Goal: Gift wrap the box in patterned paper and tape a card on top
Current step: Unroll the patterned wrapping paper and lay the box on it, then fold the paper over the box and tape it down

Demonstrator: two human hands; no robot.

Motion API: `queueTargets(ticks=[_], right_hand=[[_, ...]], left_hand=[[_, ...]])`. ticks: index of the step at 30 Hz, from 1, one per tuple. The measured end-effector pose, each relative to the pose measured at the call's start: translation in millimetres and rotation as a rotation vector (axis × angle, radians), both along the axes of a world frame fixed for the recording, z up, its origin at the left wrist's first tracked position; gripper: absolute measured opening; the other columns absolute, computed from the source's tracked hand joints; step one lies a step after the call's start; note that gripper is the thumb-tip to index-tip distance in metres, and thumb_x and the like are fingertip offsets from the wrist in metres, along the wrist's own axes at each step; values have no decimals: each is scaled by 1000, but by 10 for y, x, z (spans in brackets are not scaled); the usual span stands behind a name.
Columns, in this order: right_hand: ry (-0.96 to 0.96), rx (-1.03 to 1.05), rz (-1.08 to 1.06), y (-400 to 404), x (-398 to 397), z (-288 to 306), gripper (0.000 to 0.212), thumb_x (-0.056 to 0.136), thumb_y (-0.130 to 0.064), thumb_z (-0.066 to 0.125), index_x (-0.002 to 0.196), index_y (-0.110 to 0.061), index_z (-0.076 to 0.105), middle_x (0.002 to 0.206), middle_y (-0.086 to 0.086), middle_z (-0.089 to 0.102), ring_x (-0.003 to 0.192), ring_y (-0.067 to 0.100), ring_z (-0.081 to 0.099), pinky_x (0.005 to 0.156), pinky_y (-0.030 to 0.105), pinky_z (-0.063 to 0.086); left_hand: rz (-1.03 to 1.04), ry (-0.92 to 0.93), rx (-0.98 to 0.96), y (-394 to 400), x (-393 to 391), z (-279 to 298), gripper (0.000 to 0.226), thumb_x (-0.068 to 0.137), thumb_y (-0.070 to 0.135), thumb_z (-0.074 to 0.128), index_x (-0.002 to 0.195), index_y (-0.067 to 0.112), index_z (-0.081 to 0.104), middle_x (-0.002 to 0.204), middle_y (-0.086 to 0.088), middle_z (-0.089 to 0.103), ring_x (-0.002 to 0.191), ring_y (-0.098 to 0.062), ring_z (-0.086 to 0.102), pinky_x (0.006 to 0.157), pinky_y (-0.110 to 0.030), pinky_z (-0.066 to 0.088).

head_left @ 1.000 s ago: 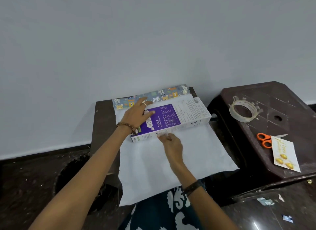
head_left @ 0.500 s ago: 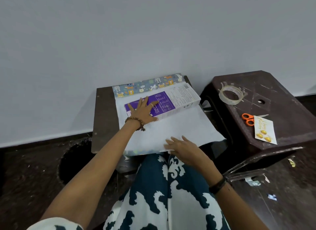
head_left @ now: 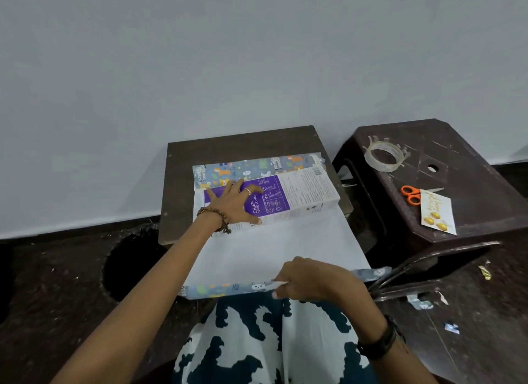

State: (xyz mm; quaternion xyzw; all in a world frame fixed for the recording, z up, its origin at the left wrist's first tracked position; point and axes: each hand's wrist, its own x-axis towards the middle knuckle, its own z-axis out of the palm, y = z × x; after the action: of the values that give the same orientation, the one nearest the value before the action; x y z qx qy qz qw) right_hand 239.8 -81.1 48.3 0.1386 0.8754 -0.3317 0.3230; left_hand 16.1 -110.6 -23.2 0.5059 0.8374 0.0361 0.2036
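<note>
Left hand (head_left: 233, 202) lying splayed flat, pressing the purple-and-white cardboard box (head_left: 281, 198) at 12 o'clock on the white-backed patterned wrapping paper (head_left: 274, 246). Right hand (head_left: 311, 279), earlier resting flat, now pinching the paper's near edge at 6 o'clock, curling it upward.

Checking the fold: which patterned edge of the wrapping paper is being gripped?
The near edge, pinched by the right hand; the far edge lies free behind the purple-and-white box.
</note>
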Motion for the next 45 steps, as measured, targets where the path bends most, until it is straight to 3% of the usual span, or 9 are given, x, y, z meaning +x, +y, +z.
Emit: queueTargets(ticks=[5, 9, 15, 19, 23, 30, 38, 43, 45], right_hand=[[192, -107, -225, 244, -217, 108, 55, 87, -53, 52, 109, -5, 64, 119, 11, 64, 106, 25, 61, 96, 38, 47], [450, 100, -429, 700, -634, 65, 36, 95, -30, 50, 123, -8, 56, 122, 11, 59, 114, 25, 56, 91, 35, 50], [478, 230, -392, 1165, -1039, -280, 47, 88, -35, 60, 129, -15, 50, 138, 6, 49, 124, 21, 48, 94, 32, 44], [363, 251, -143, 1198, -1038, -550, 81, 76, -51, 67, 143, -25, 29, 155, 2, 19, 144, 23, 13, 115, 46, 12], [341, 389, 32, 1207, -946, -778, 106, 72, -58, 67, 149, -25, 2, 158, 2, -6, 145, 24, -9, 115, 49, -5], [513, 496, -38, 1146, -1071, -789, 95, 74, -57, 67, 147, -22, 17, 153, 7, 17, 143, 24, 14, 115, 50, 0], [547, 509, -60, 1173, -1226, -801, 97, 74, -60, 65, 148, -19, 17, 156, 11, 12, 144, 28, 9, 114, 52, -2], [1008, 521, -311, 1109, -1104, -575, 64, 71, -41, 76, 121, -8, 53, 124, 13, 57, 115, 25, 52, 93, 39, 46], [1135, 679, -412, 1138, -1116, -561, 61, 69, -36, 76, 118, -7, 52, 121, 17, 58, 114, 24, 47, 90, 42, 46]], left_hand=[[73, -130, 61, -27, -33, 80, 68, 81, 62, 53, 138, 32, 32, 152, 0, 25, 138, -26, 29, 110, -62, 7], [226, -207, 367, -13, -188, 126, 36, 96, 32, 44, 126, 13, 51, 131, -8, 55, 116, -25, 55, 107, -43, 35], [143, -301, 171, 235, -644, 83, 38, 94, 23, 51, 132, 16, 47, 136, -8, 49, 120, -21, 51, 88, -30, 47], [-29, -208, -54, 401, -931, 48, 59, 87, 31, 61, 139, 21, 36, 144, -4, 39, 128, -20, 43, 99, -36, 44], [-138, 104, -67, 491, -978, 30, 54, 88, 34, 58, 138, 25, 39, 140, 3, 44, 124, -19, 47, 96, -38, 43], [21, 185, 284, 566, -999, 301, 29, 88, 20, 48, 116, 20, 58, 108, -10, 66, 96, -31, 61, 78, -34, 45], [-58, 27, 245, 670, -1125, 551, 26, 96, 16, 42, 118, 7, 51, 106, -17, 62, 81, -27, 56, 68, -27, 40], [-160, -161, 198, 606, -1071, 573, 27, 92, 9, 51, 118, 2, 48, 118, -14, 56, 103, -23, 57, 85, -30, 44], [-197, -172, 169, 565, -1039, 563, 38, 86, 15, 63, 120, 5, 47, 118, -9, 55, 104, -17, 57, 84, -25, 43]])
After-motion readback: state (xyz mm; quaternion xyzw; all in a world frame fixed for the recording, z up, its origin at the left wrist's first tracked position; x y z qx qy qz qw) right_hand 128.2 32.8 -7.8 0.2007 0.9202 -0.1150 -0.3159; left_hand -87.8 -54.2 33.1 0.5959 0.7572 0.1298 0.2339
